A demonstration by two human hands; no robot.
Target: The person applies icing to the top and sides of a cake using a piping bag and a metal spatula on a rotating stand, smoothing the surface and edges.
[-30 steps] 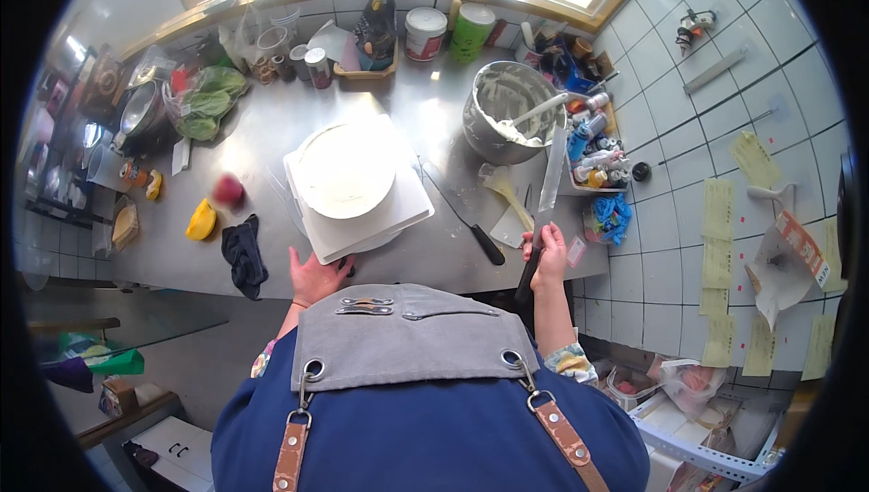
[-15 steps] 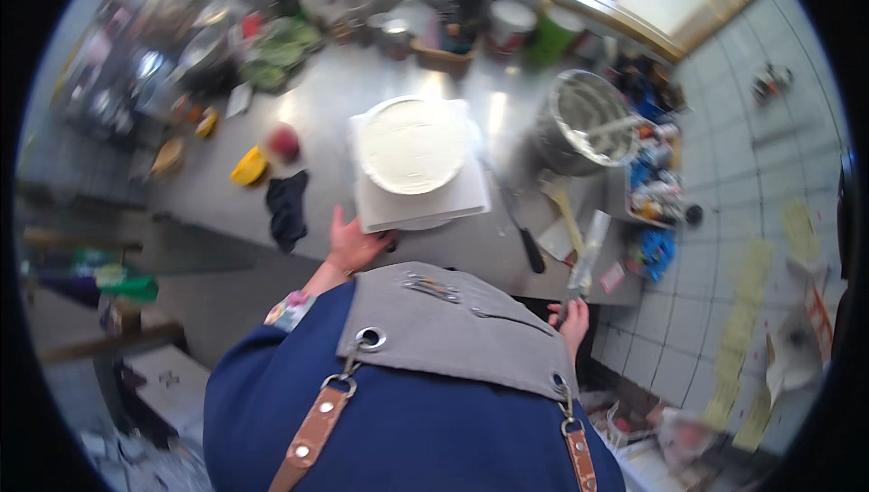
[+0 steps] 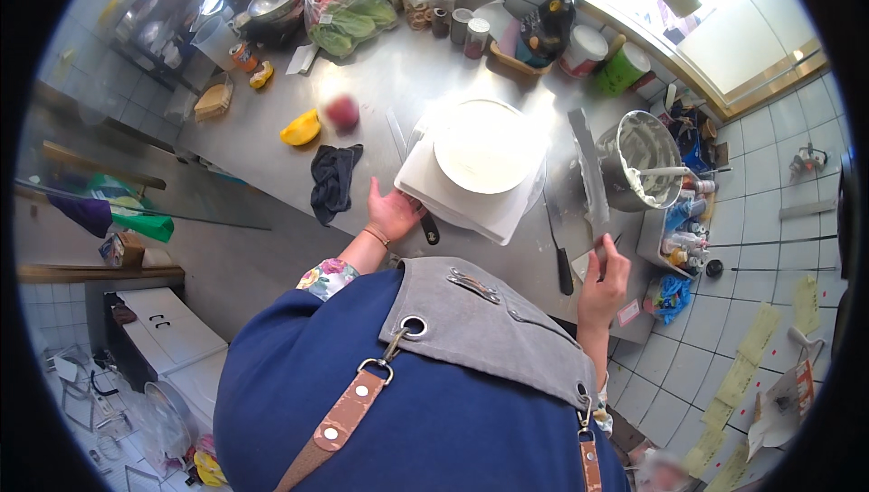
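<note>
A round cake (image 3: pixel 489 145), smooth and covered in white cream, sits on a square white board (image 3: pixel 442 186) on top of a round turntable. At the board's near left corner is my left hand (image 3: pixel 396 215), palm turned up, thumb spread and its fingertips partly hidden at the edge. Beside them the black handle (image 3: pixel 431 230) of a long-bladed tool sticks out from under the board. My right hand (image 3: pixel 605 282) grips a long spatula (image 3: pixel 590 166), its wide metal blade smeared with cream and pointing away from me. That blade stands between the cake and a metal pot.
Cream and a white-handled scraper are in the metal pot (image 3: pixel 639 159). A black-handled knife (image 3: pixel 563 267) lies right of the board. To the left are a dark cloth (image 3: pixel 335 182), a yellow mango-like piece (image 3: pixel 300 128) and a peach (image 3: pixel 342 113). Jars and tubs line the back.
The view has swung, so the table sits further right and tilted. My right hand has come up from the table edge, raising the spatula beside the pot. The left hand stays at the board.
</note>
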